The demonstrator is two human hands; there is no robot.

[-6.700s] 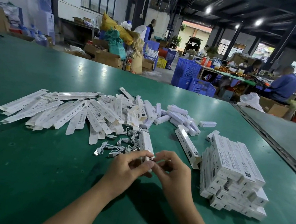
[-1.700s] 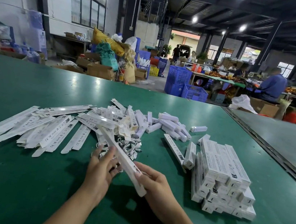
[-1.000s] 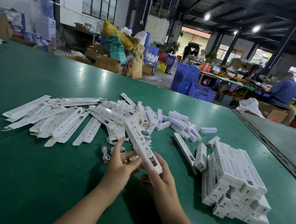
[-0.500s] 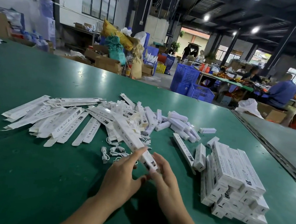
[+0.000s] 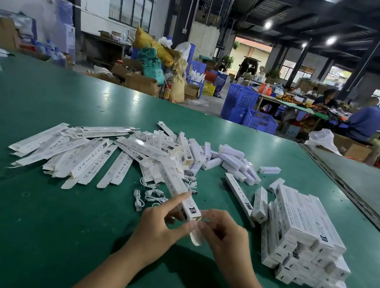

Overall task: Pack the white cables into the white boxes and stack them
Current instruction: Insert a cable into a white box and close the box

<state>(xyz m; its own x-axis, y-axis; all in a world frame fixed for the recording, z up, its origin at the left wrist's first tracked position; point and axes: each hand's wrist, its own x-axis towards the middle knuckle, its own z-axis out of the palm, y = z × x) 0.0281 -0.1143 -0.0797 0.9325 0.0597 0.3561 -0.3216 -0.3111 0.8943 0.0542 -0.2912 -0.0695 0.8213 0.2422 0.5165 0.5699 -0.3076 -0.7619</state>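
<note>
Over green matte tabletop [image 5: 29, 219], left hand [image 5: 161, 227] and right hand [image 5: 223, 232] are pinching long white cardboard box [image 5: 179, 186] between them, likely needing end flap [image 5: 196, 237] tucked squarely.

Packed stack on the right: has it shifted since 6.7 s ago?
No. The stack of packed boxes sits just as close to the table seam as before; only the camera has shifted.

Near end of held box [image 5: 179, 189] partly hidden btwn left hand [image 5: 158, 226] & right hand [image 5: 223, 235]; contents can't tell. Print on stack [image 5: 305, 231] too small to read. Forearms [image 5: 104, 272] cut off at btm edge.
</note>
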